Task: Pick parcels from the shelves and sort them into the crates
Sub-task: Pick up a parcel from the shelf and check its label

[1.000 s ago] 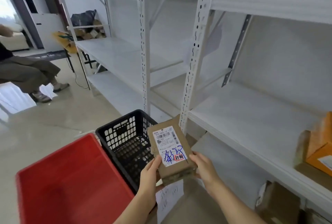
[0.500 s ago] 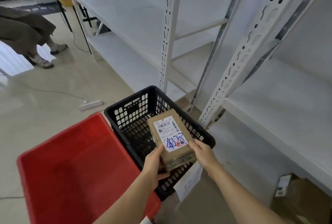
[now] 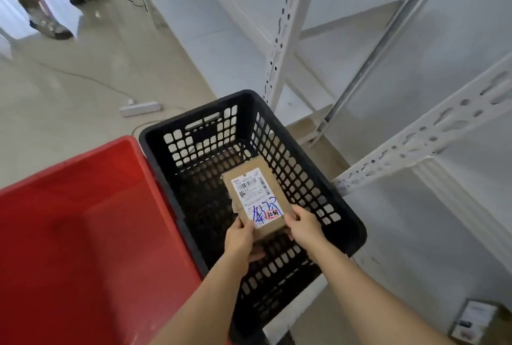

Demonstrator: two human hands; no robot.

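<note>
A pale glossy floor (image 3: 83,101) fills the upper left of the frame; on it stand a red crate (image 3: 83,234) at lower left and a black perforated crate (image 3: 318,178) touching its right side; a white power strip (image 3: 140,108) lies above them; white shelving (image 3: 277,40) stands at right.

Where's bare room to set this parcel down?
The black crate's floor is bare, as is the red crate beside it. It is crowded only where the left hand and right hand grip the parcel.
</note>
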